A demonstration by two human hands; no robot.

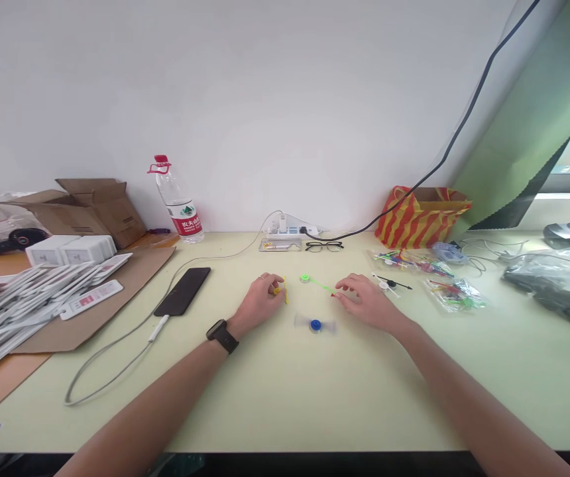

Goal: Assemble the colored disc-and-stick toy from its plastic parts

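My left hand (260, 301) rests on the pale green desk (285, 397), its fingers pinched on a small yellow toy piece (281, 290). A black watch (222, 335) sits on that wrist. My right hand (364, 299) lies opposite, fingertips closed on the red end of a thin green stick (323, 285) that runs to a green spinning top (305, 278). Between the two hands, nearer me, a blue top (315, 324) spins with blurred blades.
A black phone (183, 290) with a white cable lies left. A water bottle (177, 200), a power strip (287, 232) and glasses (323, 246) stand at the back. Bags of coloured toy parts (451, 291) and a striped bag (421, 215) are right; cardboard and white packets (26, 291) left.
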